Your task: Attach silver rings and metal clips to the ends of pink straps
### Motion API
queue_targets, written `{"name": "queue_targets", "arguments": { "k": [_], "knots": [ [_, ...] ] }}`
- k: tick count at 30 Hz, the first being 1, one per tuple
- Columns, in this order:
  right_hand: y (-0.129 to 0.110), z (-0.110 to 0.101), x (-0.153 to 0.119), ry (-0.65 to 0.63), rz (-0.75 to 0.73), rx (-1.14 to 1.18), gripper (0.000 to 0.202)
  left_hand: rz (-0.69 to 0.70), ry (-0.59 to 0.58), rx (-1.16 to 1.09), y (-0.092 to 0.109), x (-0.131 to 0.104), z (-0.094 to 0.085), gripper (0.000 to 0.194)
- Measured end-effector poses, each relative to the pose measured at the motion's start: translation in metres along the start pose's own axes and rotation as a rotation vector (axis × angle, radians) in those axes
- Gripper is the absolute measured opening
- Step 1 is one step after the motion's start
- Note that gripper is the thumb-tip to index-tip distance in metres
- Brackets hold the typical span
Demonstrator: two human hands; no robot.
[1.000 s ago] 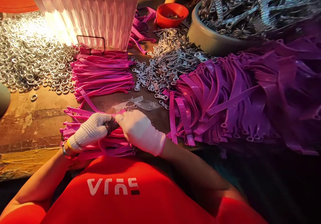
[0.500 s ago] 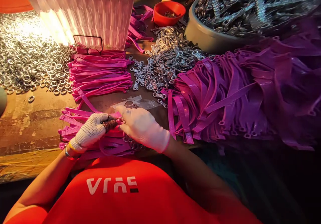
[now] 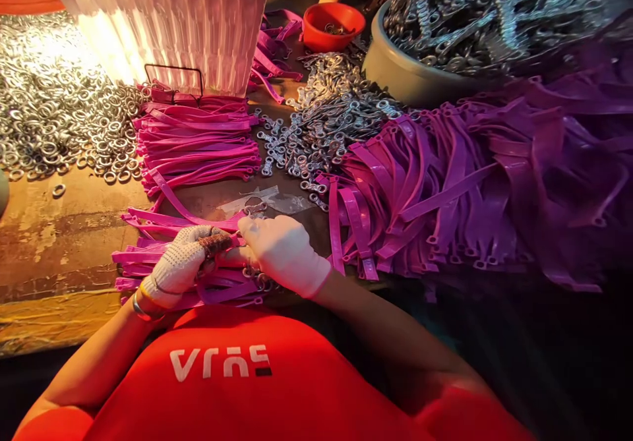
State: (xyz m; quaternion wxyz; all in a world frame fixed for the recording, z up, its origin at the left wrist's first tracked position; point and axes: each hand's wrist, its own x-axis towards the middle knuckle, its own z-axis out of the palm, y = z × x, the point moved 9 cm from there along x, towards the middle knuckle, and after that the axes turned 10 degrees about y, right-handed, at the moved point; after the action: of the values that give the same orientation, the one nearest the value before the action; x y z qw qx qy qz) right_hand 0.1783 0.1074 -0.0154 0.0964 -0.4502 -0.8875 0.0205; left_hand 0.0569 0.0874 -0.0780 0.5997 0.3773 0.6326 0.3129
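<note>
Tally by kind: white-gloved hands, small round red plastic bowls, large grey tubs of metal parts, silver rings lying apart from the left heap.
White-gloved hands, left hand and right hand: 2
Red bowl: 1
Grey tub: 1
Silver ring apart from heap: 1
Total: 5

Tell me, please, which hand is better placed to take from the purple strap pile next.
Probably the right hand: it is nearer the purple strap pile than the left hand is.

Workshop bench (image 3: 74,230), heaped metal rings (image 3: 64,124), piled pink straps (image 3: 198,141), tub (image 3: 420,75) of metal parts
</note>
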Motion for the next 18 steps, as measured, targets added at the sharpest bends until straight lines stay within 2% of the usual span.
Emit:
{"name": "queue_targets", "arguments": {
  "k": [3, 6, 10, 18],
  "knots": [
    [0.005, 0.003, 0.001, 0.052, -0.037, 0.124, 0.055, -0.019, -0.016, -0.015, -0.002, -0.001, 0.002, 0.03],
    [0.005, 0.0, 0.0, 0.127, -0.114, 0.24, 0.04, 0.101, -0.023, 0.092, 0.015, -0.007, 0.002, 0.035],
    [0.001, -0.002, -0.003, 0.209, -0.198, 0.123, 0.039, 0.274, -0.052, 0.283, 0.036, -0.015, 0.008, 0.037],
    [-0.01, 0.014, -0.016, 0.248, -0.3, 0.06, 0.031, 0.296, -0.065, 0.294, 0.035, -0.014, 0.015, 0.03]
  ]
}}
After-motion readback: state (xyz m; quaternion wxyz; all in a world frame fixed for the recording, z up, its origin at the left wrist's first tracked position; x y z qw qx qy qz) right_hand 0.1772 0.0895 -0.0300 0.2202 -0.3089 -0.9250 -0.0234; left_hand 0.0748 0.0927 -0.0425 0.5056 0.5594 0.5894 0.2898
